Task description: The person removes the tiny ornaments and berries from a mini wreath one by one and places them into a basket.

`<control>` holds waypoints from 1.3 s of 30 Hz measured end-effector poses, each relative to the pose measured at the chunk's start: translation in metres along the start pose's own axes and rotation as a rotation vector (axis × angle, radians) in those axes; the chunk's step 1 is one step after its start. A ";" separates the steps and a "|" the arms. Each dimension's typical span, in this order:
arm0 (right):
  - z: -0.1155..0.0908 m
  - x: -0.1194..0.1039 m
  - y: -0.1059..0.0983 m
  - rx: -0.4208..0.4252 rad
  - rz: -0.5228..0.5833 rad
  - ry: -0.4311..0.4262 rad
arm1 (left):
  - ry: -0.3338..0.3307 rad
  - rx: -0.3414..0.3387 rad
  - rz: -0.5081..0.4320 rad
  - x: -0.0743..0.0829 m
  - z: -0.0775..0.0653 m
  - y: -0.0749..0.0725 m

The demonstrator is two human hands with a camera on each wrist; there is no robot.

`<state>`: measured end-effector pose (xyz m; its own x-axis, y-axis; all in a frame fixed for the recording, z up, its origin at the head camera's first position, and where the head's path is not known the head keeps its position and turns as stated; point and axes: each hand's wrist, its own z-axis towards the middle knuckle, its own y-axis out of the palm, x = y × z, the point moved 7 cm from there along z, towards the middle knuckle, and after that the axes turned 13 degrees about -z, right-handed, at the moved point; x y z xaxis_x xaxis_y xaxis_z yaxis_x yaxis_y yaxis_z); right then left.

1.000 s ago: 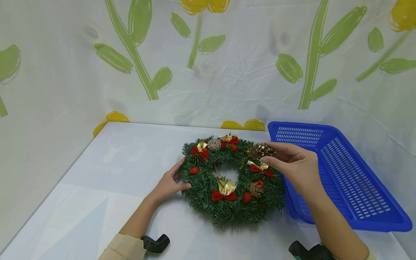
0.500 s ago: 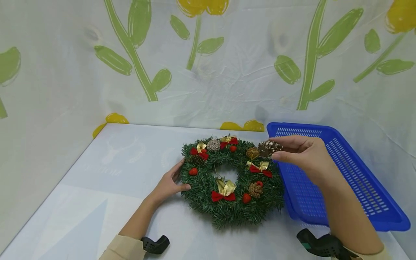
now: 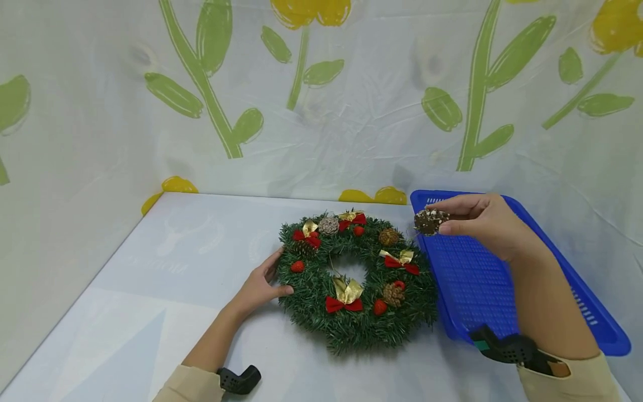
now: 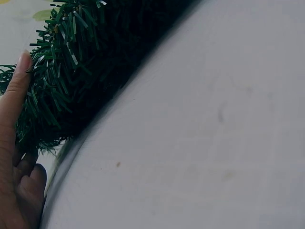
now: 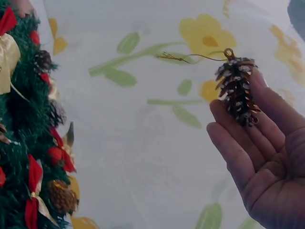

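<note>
A green wreath [image 3: 361, 329] lies on the table, dressed with red-and-gold bows, red berries and several pine cones. My left hand [image 3: 261, 282] holds its left edge; in the left wrist view the thumb [image 4: 18, 78] lies against the green needles, with the other fingers partly hidden below. Off the wreath's upper right, my right hand [image 3: 482, 223] pinches a brown pine cone [image 3: 430, 221] with white-flecked scales between thumb and fingers. The right wrist view shows this pine cone [image 5: 237, 90] with a ring at its top and a thin gold wire trailing from it.
To the right of the wreath stands a blue plastic basket [image 3: 474, 296], partly behind my right forearm. A white cloth wall [image 3: 351, 145] printed with flowers rises along the back of the white table [image 3: 201, 318].
My right hand has lifted the pine cone up and right, away from the wreath and over the basket's near-left side. A golden cone it covered now shows. My left hand stays put.
</note>
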<state>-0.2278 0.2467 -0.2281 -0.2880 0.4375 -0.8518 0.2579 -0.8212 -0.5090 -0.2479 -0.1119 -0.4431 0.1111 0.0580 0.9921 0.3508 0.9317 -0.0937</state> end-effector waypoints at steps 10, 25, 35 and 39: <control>0.008 0.008 -0.017 -0.086 0.006 -0.043 | 0.018 -0.007 -0.030 -0.001 0.000 0.000; 0.017 0.051 -0.036 -0.114 -0.070 0.054 | 0.018 -0.004 -0.010 -0.001 0.001 0.000; 0.013 0.103 -0.047 -0.118 -0.108 0.235 | 0.004 0.000 -0.014 -0.003 0.001 0.000; 0.011 0.118 -0.050 -0.136 -0.114 0.283 | 0.010 0.002 -0.008 -0.003 0.002 -0.001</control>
<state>-0.2849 0.3357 -0.3019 -0.0597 0.6241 -0.7791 0.3646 -0.7129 -0.5990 -0.2500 -0.1121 -0.4460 0.1173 0.0469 0.9920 0.3502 0.9328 -0.0856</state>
